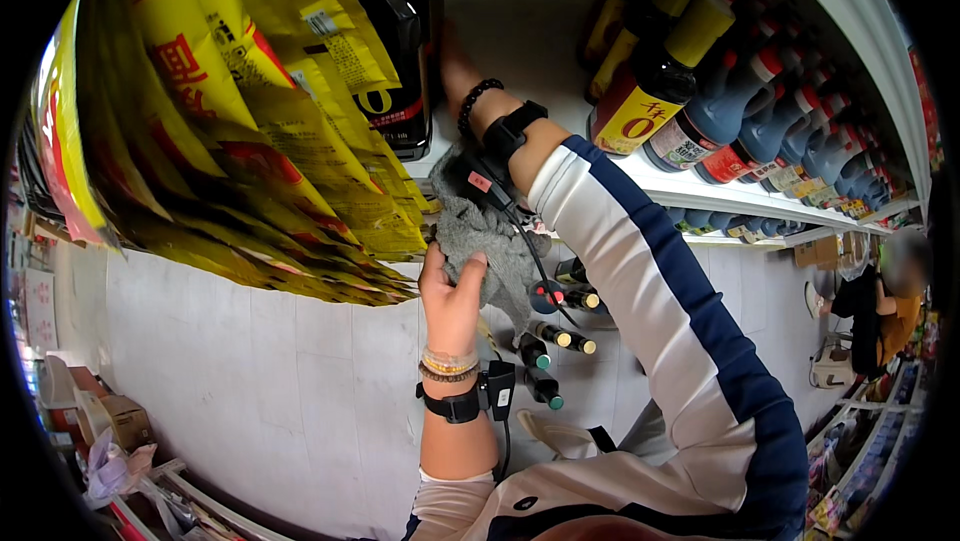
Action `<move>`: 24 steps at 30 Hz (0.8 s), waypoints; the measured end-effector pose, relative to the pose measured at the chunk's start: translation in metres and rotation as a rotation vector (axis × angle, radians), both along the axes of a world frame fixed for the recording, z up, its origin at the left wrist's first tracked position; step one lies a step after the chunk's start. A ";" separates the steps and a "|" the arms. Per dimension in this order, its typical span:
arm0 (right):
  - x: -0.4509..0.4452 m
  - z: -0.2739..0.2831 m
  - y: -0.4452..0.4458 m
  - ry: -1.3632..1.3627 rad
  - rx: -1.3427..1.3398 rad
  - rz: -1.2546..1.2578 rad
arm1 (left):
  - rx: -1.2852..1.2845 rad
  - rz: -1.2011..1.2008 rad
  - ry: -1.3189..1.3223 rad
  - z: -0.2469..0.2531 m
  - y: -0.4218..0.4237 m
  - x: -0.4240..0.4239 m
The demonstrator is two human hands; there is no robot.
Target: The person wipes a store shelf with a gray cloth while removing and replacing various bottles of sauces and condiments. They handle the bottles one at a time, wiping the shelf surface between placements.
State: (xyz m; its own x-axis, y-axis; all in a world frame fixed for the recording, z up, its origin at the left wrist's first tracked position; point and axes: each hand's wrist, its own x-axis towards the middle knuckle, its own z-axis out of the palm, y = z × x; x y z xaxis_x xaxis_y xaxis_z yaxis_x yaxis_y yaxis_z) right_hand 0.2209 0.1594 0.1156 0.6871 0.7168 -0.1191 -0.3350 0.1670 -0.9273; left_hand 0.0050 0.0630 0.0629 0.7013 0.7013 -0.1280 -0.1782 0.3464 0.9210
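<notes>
My left hand (454, 290) grips a crumpled grey cloth (484, 248), thumb on top, below the shelf edge. Past it, my right hand (454, 65) reaches deep into the shelf (517, 8), beside a large dark bottle (401, 68). Its fingers are lost in shadow and behind the bottle, so whether they hold anything cannot be told. To the right of this arm, dark sauce bottles with yellow caps (645, 80) stand on the white shelf board. Hanging yellow seasoning packets (247, 121) fill the upper left, close to my left fingers.
Several bottles (544, 361) stand on the floor under my arms. Blue-looking bottles with red caps (739, 113) line the shelf at right. A person (892, 308) sits low at far right, near cardboard boxes (829, 250). Another carton (124, 421) is at lower left.
</notes>
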 end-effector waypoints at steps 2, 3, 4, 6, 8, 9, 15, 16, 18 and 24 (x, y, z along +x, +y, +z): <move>0.000 -0.003 0.004 0.027 -0.019 -0.023 | 0.000 -0.012 0.002 -0.002 0.000 -0.001; 0.000 -0.003 0.006 0.032 -0.030 -0.031 | -0.001 -0.019 0.002 -0.002 -0.001 -0.001; 0.000 -0.004 0.006 0.026 -0.042 -0.032 | 0.017 -0.018 0.007 -0.002 -0.001 -0.001; 0.004 -0.006 0.008 0.008 -0.045 -0.036 | 0.052 -0.021 0.016 -0.003 0.000 0.001; 0.011 -0.009 0.005 -0.020 -0.025 -0.049 | 0.054 -0.048 -0.002 -0.004 0.001 0.001; 0.022 -0.012 -0.002 -0.212 -0.162 -0.108 | 0.045 -0.078 -0.020 -0.003 -0.001 0.005; -0.064 0.030 -0.103 -0.367 0.058 -0.209 | 0.139 -0.245 0.083 0.005 0.001 -0.008; -0.078 0.038 -0.144 -0.405 0.074 -0.025 | 0.160 -0.256 0.103 0.008 -0.003 -0.011; -0.107 0.041 -0.226 -0.584 0.019 0.039 | 0.195 -0.309 0.118 0.010 -0.012 -0.007; -0.149 0.054 -0.482 -0.711 -0.717 -0.089 | 0.270 -0.357 0.174 -0.034 -0.014 0.002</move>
State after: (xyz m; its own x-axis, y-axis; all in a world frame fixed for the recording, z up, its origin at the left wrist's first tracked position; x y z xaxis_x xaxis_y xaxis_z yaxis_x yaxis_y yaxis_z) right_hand 0.0721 -0.3229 0.1699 0.8140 0.5791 -0.0441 0.3199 -0.5104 -0.7982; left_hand 0.0072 0.0485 0.0293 0.8886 0.4449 -0.1113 0.0733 0.1020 0.9921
